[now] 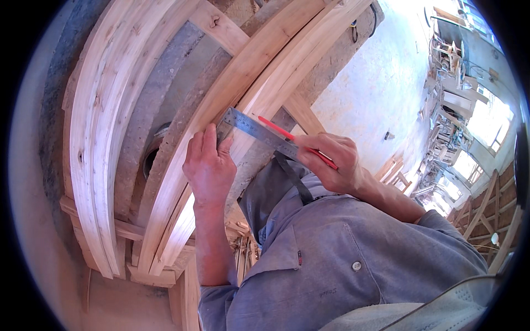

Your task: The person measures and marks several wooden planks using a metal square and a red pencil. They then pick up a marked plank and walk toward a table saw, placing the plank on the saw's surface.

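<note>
square (pixel 250 127): smooth metal blade | pencil (pixel 274 128): smooth, painted | curved beams (pixel 247 66): grained wood | shirt (pixel 326 237): matt cloth

Small marks on steel and cloth — not one clear enough to read.
Look here at the metal square (pixel 276 142): fine dark rule marks (pixel 248 126) run along it, and any figures among them are too small to make out. Down to the grey-blue work shirt (pixel 326 234) now, and there's a short line of dark script (pixel 328 293) low on the front — faint, blurred, past reading. A little red-and-dark tab (pixel 300 258) sits at the edge of the chest pocket (pixel 273 251), too tiny to tell whether it bears lettering. And over on the pale round button (pixel 356 266), a small dark mark at the middle, again unreadable.
</note>
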Tool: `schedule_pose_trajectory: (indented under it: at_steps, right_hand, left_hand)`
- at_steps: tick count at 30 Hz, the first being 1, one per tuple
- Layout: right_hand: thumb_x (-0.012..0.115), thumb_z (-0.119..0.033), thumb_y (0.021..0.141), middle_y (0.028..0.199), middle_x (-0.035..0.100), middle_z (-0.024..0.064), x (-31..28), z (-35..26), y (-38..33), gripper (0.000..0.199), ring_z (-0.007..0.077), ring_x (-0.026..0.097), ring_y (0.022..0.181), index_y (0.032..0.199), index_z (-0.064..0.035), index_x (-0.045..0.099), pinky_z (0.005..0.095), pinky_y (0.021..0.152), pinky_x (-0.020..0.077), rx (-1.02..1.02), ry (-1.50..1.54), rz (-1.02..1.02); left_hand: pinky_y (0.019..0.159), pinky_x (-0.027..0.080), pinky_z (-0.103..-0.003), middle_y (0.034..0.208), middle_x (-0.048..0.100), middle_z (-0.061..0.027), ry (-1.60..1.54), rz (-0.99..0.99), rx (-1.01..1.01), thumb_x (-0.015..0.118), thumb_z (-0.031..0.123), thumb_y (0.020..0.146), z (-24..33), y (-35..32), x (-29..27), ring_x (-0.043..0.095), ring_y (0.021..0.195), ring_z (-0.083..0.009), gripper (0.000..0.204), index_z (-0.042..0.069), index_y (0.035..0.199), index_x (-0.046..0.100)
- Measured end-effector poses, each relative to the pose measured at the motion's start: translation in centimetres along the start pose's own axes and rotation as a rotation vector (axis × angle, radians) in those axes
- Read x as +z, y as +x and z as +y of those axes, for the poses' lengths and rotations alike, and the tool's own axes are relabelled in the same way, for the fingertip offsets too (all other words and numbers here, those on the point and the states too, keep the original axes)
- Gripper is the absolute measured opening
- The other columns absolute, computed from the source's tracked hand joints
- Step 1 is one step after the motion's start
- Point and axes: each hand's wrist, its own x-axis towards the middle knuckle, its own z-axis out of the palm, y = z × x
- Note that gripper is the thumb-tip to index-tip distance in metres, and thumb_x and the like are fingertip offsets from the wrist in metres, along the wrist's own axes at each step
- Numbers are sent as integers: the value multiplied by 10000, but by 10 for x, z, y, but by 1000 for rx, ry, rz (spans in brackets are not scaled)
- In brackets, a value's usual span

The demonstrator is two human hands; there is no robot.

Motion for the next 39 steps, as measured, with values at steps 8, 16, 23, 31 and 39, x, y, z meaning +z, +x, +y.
schedule_pose_trajectory:
  at_steps: [8,16,23,31,39]
  right_hand:
    - [686,21,820,755,671,146,12,1,11,212,280,657,636,1031,43,676,364,603,515,-83,-32,-12]
    - [674,-32,838,829,689,163,-1,0,-27,247,339,678,747,1082,-2,664,425,697,528,111,-232,-176]
    - [637,-58,896,931,692,175,16,24,-55,222,350,668,835,1114,-16,651,421,730,526,191,-205,-5]
    - [633,-98,942,748,630,55,2,63,-114,132,120,593,698,1028,1,651,322,638,495,449,132,80]
    - [622,-145,956,707,617,25,-76,109,-194,113,90,563,628,969,-38,657,284,575,483,572,297,522]
  left_hand:
    - [712,537,-447,940,602,-126,71,15,22,740,179,858,1,-1,1,626,904,-334,381,22,1181,611]
    - [749,525,-458,981,626,-172,-29,25,-13,715,151,893,1,-4,2,626,920,-391,338,-21,1171,630]
    - [785,517,-455,1015,637,-207,-302,63,-147,729,144,880,31,-40,-11,631,906,-389,381,-55,1185,618]
    - [824,507,-440,1096,606,-156,-1281,449,-959,741,346,923,30,-127,22,605,954,-315,627,-20,1361,482]
    - [892,476,-514,1353,392,-267,-1644,776,-1258,804,553,793,-4,-137,24,547,1098,-395,1162,-100,1475,125]
